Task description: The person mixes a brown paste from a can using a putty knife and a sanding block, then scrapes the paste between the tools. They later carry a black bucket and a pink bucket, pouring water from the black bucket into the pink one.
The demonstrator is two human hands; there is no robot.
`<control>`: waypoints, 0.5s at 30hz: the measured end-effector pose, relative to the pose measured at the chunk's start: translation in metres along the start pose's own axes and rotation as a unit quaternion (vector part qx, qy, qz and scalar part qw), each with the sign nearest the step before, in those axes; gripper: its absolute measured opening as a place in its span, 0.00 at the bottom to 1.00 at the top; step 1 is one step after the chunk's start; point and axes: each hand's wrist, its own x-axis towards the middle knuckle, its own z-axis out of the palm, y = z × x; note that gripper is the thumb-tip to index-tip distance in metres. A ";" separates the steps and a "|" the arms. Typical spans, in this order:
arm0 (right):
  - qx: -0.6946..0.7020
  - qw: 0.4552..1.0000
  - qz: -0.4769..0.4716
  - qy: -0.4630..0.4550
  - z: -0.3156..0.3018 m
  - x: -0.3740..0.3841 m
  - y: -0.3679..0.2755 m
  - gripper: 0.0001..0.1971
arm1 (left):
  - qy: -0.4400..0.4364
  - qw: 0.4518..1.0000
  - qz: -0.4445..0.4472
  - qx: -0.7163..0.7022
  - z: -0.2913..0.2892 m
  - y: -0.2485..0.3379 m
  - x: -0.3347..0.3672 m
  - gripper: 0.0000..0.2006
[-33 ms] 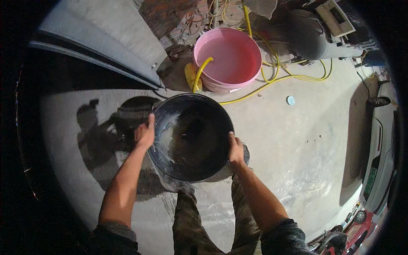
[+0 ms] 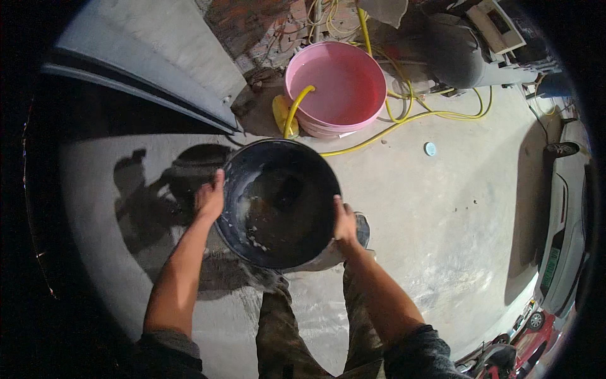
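A wide, round black basin (image 2: pixel 322 189) is held in front of my legs. Whitish, foam-like patches lie toward its left and lower inside; the dark middle looks wet, though how much liquid it holds is hard to tell. My left hand (image 2: pixel 209 199) grips the left rim, thumb up along the edge and fingers mostly behind it. On the opposite rim my right hand (image 2: pixel 344 222) is closed the same way. Just beyond the basin stands a pink tub (image 2: pixel 327 131) with cloudy liquid inside. A yellow hose (image 2: pixel 292 119) bends over its near left rim.
Yellow hose loops run right across the concrete floor (image 2: pixel 404 208). A small pale-blue round lid-like piece (image 2: pixel 430 149) lies there. A grey metal panel (image 2: pixel 151 69) rises at upper left. A dark rounded tank (image 2: pixel 457 54) stands at upper right, and a parked car (image 2: pixel 568 221) is far right.
Both hands and the basin have shifted slightly to the left. The whitish patches inside the basin have moved toward its lower side.
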 end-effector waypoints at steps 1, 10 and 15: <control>-0.021 0.999 -0.038 -0.024 0.001 0.002 0.000 0.39 | -0.011 0.999 -0.051 0.006 -0.002 0.001 0.001 0.49; -0.029 0.999 0.019 -0.011 -0.005 0.023 0.005 0.41 | -0.054 0.994 -0.094 0.005 0.019 -0.002 0.001 0.46; -0.105 0.992 0.007 -0.065 0.004 0.016 -0.003 0.40 | -0.049 0.989 -0.136 0.004 0.021 -0.025 -0.002 0.45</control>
